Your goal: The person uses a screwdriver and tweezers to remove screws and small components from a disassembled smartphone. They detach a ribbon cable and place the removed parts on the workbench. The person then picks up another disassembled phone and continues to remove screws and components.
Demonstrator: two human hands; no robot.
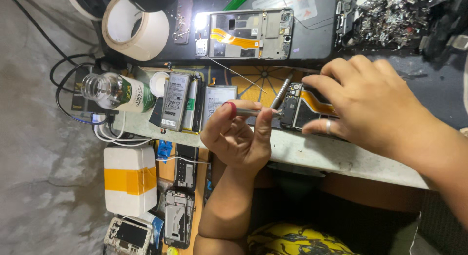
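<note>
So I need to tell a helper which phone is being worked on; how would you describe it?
Start at the pale bench edge. The opened phone lies under the right hand, with the left hand holding a metal screwdriver to it. Unlike the upper phone frame, it's partly covered.
</note>
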